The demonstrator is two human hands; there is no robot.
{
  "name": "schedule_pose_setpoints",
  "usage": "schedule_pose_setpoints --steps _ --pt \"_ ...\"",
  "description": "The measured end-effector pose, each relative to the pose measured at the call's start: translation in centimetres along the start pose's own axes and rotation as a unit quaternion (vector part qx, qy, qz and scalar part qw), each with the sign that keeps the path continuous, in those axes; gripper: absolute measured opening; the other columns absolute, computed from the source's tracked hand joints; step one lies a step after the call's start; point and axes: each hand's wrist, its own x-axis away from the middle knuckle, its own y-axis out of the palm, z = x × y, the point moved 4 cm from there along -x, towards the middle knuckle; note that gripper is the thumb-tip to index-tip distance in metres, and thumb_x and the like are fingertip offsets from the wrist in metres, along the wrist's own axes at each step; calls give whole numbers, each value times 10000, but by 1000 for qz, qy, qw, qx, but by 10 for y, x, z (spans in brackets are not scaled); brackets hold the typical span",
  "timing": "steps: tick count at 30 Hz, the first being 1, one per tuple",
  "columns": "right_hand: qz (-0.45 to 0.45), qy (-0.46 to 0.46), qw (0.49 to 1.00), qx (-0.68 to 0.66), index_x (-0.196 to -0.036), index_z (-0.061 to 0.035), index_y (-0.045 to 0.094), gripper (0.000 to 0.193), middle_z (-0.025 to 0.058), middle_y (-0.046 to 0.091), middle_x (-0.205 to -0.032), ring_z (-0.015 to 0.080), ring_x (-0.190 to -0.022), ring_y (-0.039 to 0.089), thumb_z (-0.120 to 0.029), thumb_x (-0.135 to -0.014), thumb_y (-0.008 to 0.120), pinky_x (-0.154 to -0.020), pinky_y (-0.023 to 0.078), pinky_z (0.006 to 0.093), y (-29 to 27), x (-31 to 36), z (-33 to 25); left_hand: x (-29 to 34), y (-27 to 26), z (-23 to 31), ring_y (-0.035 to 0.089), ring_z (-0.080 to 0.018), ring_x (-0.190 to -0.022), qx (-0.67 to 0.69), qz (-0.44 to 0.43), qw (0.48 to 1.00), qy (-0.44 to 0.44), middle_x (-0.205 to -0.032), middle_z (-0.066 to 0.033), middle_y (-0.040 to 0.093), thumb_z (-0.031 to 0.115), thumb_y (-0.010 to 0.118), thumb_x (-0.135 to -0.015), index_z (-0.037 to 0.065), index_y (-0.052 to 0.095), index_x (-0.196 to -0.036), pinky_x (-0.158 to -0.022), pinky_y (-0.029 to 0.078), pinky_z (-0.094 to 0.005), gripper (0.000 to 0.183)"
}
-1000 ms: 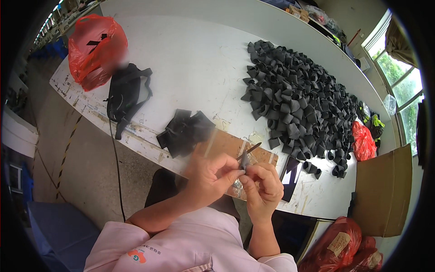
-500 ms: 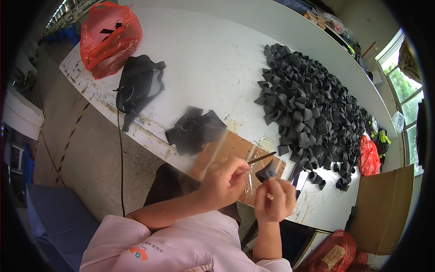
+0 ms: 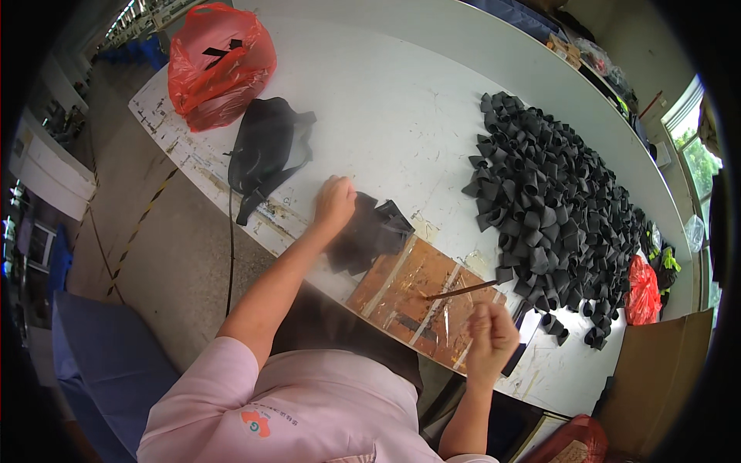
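My left hand (image 3: 336, 207) rests by the far left edge of a loose pile of flat black fabric pieces (image 3: 363, 241). Its fingers are curled in, and what they hold, if anything, is hidden. Over the right end of a brown board (image 3: 378, 287) is my right hand (image 3: 492, 339), with fingers and thumb drawn together. I cannot make out anything between them. A thin dark stick (image 3: 463, 291) points across the board toward the right, just beyond my right hand. Clear tape strips cross the board's worn surface.
A large heap of folded black pieces (image 3: 552, 208) covers the table's right side. At the left are a black bag-like item (image 3: 262, 147) with straps and a red plastic bag (image 3: 224, 77). Another red bag (image 3: 642, 292) and a cardboard sheet (image 3: 664, 370) stand at the right.
My left hand has moved from the stick, far and left, to the flat black pieces. The folded black piece no longer shows in my right hand. The view has shifted.
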Motion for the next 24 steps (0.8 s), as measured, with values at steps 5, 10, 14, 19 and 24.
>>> schedule_pose_setpoints --steps 5,10,14,19,24 --pt "-129 13 991 21 -815 32 586 151 14 540 -629 78 -556 510 -115 -849 575 -497 404 217 54 25 -3 37 -65 66 550 -175 -662 359 114 922 -88 -765 -62 553 54 598 -772 23 549 -832 -570 444 -283 84" --pt "-31 156 929 -334 -1015 -10 542 221 57 608 -840 122 -718 567 -120 -833 602 -627 458 237 83 18 -2 124 -67 125 522 -82 -639 641 -76 729 -229 -774 -36 563 18 549 -827 6 520 -861 -594 456 -217 46" --pt "-25 264 850 -455 -885 1 551 106 69 610 -793 128 -665 593 -88 -833 577 -602 513 265 70 15 -9 151 -70 135 558 -102 -686 699 -159 667 -203 -810 -59 582 37 544 -838 15 514 -857 -624 476 -236 42" --pt "-112 280 826 -476 -886 -1 545 144 70 609 -790 132 -657 593 -81 -795 623 -615 513 265 52 13 -5 129 -81 147 562 -107 -674 754 -251 552 -253 -757 -40 588 157 560 -847 22 546 -913 -622 471 -243 150" --pt "-169 279 814 -482 -934 -3 541 222 76 615 -825 142 -720 607 -43 -752 663 -658 506 255 49 14 -3 126 -80 153 558 -98 -640 710 -375 552 -225 -746 -24 596 171 588 -823 33 584 -886 -590 455 -227 152"
